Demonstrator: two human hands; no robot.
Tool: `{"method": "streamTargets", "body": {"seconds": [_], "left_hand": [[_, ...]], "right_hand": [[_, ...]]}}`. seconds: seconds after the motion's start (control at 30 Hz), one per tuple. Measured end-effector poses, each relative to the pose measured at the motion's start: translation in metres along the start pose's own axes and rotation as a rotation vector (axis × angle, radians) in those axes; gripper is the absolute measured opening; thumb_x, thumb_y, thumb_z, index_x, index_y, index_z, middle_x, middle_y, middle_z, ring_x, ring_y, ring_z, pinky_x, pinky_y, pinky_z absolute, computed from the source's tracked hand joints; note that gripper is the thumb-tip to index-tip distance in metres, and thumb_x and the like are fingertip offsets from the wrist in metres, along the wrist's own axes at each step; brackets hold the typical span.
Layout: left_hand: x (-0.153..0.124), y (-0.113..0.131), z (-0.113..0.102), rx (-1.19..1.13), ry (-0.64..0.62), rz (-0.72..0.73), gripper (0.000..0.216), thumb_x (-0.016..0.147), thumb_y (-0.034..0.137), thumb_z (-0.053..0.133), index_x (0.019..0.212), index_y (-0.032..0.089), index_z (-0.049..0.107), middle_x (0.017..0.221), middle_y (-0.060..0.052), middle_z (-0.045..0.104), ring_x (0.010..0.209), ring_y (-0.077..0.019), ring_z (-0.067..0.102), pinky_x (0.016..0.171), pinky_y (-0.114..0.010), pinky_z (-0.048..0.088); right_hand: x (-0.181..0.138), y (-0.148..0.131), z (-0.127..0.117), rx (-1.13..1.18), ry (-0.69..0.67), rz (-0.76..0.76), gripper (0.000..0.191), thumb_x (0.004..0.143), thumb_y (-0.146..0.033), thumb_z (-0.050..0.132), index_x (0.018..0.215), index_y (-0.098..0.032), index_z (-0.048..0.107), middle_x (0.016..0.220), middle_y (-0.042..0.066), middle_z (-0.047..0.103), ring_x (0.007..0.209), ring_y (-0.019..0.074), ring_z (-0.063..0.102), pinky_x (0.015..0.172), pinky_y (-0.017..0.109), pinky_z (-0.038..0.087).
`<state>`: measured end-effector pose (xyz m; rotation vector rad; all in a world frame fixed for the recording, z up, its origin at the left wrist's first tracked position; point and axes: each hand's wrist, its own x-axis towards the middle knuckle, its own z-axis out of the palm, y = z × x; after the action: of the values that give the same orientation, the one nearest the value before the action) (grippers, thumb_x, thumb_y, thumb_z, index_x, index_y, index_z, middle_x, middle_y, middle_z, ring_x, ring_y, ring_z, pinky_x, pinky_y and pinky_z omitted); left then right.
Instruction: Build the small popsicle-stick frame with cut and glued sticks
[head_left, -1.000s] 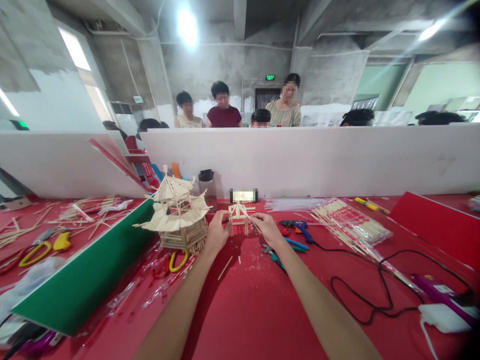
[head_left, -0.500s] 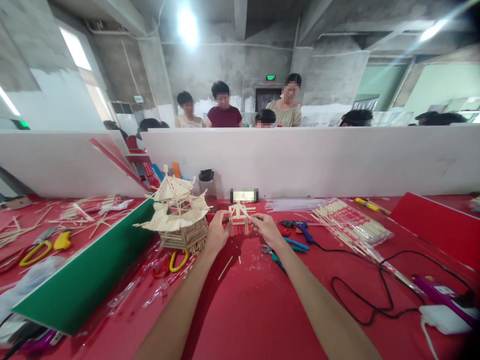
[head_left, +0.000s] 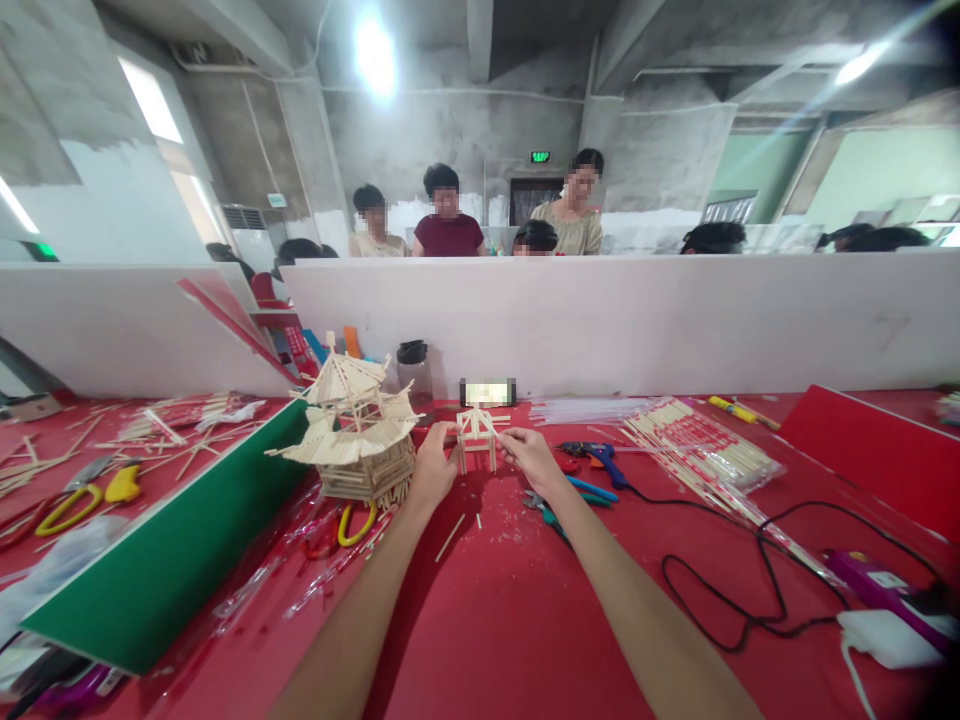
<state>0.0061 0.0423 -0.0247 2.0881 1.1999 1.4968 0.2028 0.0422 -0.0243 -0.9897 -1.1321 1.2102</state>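
Note:
A small house-like frame of thin wooden sticks [head_left: 477, 427], with sloping roof sticks, stands on legs on the red table. My left hand [head_left: 436, 466] is closed at its left side, fingertips on the frame's edge. From the right, my right hand [head_left: 534, 457] pinches a thin wooden stick [head_left: 502, 435] against the frame's roof corner. To the left of my left hand stands a larger tiered stick pavilion [head_left: 360, 430]. A phone [head_left: 487, 392] with a lit screen leans behind the small frame. Loose stick pieces [head_left: 450, 536] lie in front of it.
Right of my hands are a blue glue gun [head_left: 600, 462], pliers [head_left: 551, 515], a black cable [head_left: 761, 560] and packed sticks [head_left: 705, 445]. A green board [head_left: 180, 530] and yellow-handled scissors [head_left: 71, 508] lie left. Behind a white partition [head_left: 600, 320] are several people.
Both hands keep their places at the small stick frame, with no clear movement. The camera view shifts very slightly.

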Motion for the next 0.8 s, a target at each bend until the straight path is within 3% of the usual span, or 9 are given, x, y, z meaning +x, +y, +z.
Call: {"method": "streamTargets", "body": {"seconds": [0.8], "left_hand": [[0.0005, -0.0012, 0.0001, 0.001, 0.005, 0.011, 0.022, 0.083, 0.016, 0.053, 0.104, 0.021, 0.056, 0.104, -0.006, 0.061, 0.095, -0.0191, 0.063, 0.089, -0.035, 0.05]], "right_hand": [[-0.0012, -0.0013, 0.0023, -0.01, 0.008, -0.007, 0.027, 0.066, -0.039, 0.072, 0.073, -0.014, 0.067, 0.065, 0.002, 0.064, 0.054, 0.0091, 0.052, 0.05, 0.021, 0.036]]}}
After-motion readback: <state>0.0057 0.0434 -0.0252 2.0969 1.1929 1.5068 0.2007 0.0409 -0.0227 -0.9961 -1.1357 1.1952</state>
